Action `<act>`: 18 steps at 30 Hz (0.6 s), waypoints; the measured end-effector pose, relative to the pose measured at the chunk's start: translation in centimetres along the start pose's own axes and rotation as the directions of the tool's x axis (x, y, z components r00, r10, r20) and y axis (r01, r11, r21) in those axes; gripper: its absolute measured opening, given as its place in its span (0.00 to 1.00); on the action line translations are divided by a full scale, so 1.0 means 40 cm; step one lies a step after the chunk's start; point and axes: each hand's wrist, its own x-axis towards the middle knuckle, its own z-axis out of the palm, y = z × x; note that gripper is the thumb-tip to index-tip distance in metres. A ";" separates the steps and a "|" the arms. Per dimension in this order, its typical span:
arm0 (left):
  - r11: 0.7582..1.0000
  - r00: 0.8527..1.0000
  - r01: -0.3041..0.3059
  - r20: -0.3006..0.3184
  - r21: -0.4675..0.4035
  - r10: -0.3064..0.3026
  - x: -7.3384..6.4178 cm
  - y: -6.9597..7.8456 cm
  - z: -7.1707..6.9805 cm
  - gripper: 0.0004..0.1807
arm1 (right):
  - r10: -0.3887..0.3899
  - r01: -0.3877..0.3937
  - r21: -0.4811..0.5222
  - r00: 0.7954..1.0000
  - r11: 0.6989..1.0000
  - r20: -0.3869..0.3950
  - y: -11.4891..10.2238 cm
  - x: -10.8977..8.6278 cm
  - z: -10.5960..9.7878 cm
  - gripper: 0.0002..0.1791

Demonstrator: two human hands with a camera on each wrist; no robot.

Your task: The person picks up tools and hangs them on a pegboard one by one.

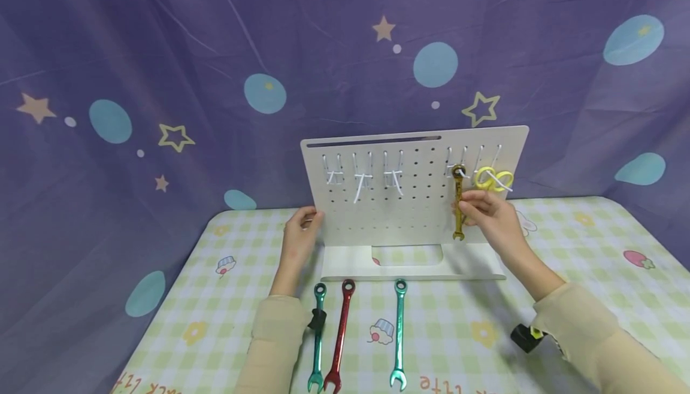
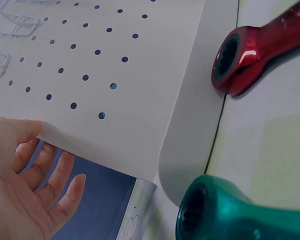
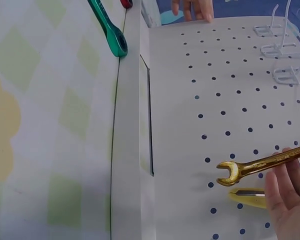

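My right hand (image 1: pixel 493 217) pinches a gold combination wrench (image 1: pixel 459 189) at mid-shaft, in front of the white pegboard (image 1: pixel 377 217). The wrench hangs upright, its ring end up at a white hook with the hook's prong showing through the ring. Its open jaw points down, and in the right wrist view the gold shaft (image 3: pixel 265 164) runs out from the fingertips. My left hand (image 1: pixel 300 235) holds the pegboard's left edge, thumb at the front face and fingers behind. Yellow-handled scissors (image 1: pixel 484 177) hang on the hook to the right of the wrench.
Three white hooks (image 1: pixel 362 176) on the board's left half hold nothing. In front of its base (image 1: pixel 350 262) lie a green wrench (image 1: pixel 399 328), a red wrench (image 1: pixel 341 328) and another green wrench (image 1: pixel 318 349) beside my left sleeve. A purple curtain (image 1: pixel 334 35) hangs behind the checked tablecloth (image 1: pixel 571 256).
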 end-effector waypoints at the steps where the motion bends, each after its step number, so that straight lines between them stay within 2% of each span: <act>1: 1.000 1.000 0.001 0.000 -0.001 -0.001 0.000 0.001 0.000 0.17 | -0.006 0.006 0.013 1.000 1.000 0.003 0.001 0.000 -0.001 0.14; 4: 1.000 1.000 0.002 0.002 -0.002 -0.002 -0.002 0.002 0.000 0.17 | -0.009 0.009 0.010 1.000 1.000 0.011 0.003 -0.003 -0.005 0.17; 8: 1.000 1.000 0.003 0.004 -0.001 -0.003 -0.001 0.002 0.001 0.17 | 0.009 -0.008 -0.065 1.000 0.998 0.012 0.003 -0.009 -0.013 0.23; 14: 1.000 1.000 0.006 -0.004 0.004 -0.006 0.002 -0.002 0.002 0.17 | -0.024 0.026 -0.096 1.000 0.995 0.018 0.014 -0.021 -0.029 0.22; 18: 1.000 1.000 0.007 -0.004 0.005 -0.007 0.003 -0.002 0.003 0.17 | -0.049 0.046 -0.128 0.998 0.991 -0.026 0.026 -0.034 -0.052 0.21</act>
